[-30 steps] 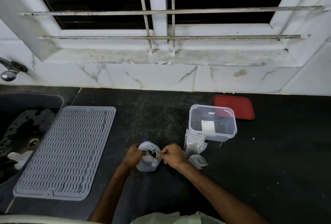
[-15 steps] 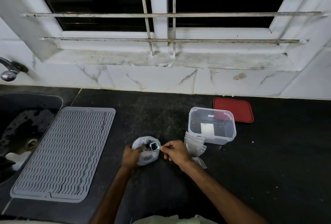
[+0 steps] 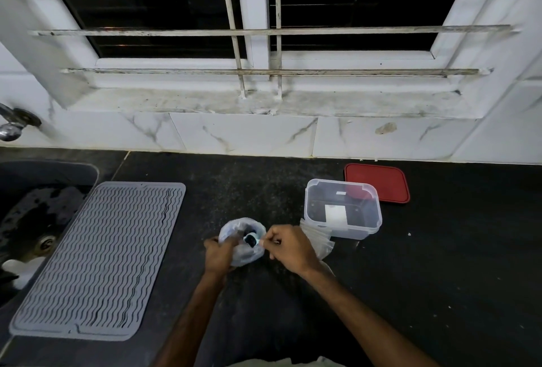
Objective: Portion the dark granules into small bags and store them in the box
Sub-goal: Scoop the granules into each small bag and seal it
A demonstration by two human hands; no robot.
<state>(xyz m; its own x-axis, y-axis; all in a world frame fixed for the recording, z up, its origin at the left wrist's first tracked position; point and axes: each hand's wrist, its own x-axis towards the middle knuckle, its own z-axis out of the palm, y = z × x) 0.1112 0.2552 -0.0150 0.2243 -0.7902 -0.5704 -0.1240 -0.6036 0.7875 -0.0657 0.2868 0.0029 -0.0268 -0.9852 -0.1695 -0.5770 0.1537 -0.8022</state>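
On the black counter, my left hand [image 3: 218, 255] grips the side of a clear plastic bag [image 3: 245, 255] with its mouth open; dark granules show inside. My right hand [image 3: 289, 249] pinches the handle of a small pale scoop [image 3: 251, 240], whose bowl holds dark granules at the bag's mouth. Several empty small zip bags [image 3: 321, 242] lie just right of my right hand, partly hidden by it. Behind them stands the clear plastic box [image 3: 378, 214], open, with a white label on its wall. Its red lid [image 3: 381, 179] lies flat behind the box.
A grey ribbed drying mat [image 3: 96, 258] lies to the left, beside a dark sink [image 3: 35, 220] with a tap [image 3: 11, 123] above it. A white tiled wall and a barred window close off the back.
The bag's mouth has been spread open and the scoop now sits in it. My hands have stayed over the bag, shifting only slightly.
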